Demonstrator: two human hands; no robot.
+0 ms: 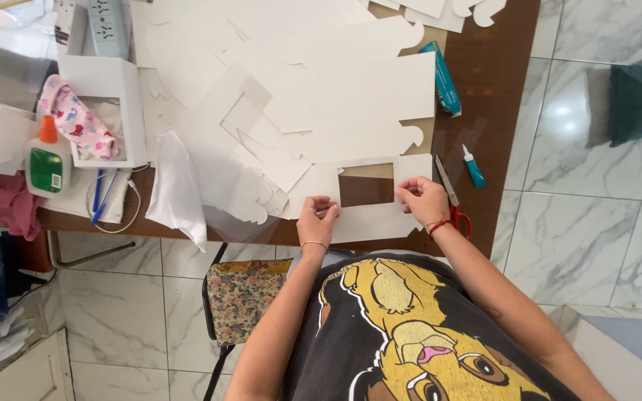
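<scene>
A white card sheet (369, 219) with a window cut in its middle is held flat at the near edge of the brown table (488, 82); it is pinched at one side of the window by the fingers of the left hand (317, 217) and at the other side by the fingers of the right hand (423, 199). Red-handled scissors (451, 204) are seen just beside the right hand, and a small blue glue tube (473, 166) is near them. More white card pieces (336, 89) are piled behind the sheet, and a white glue bottle (47, 160) with an orange cap is well apart on the left.
</scene>
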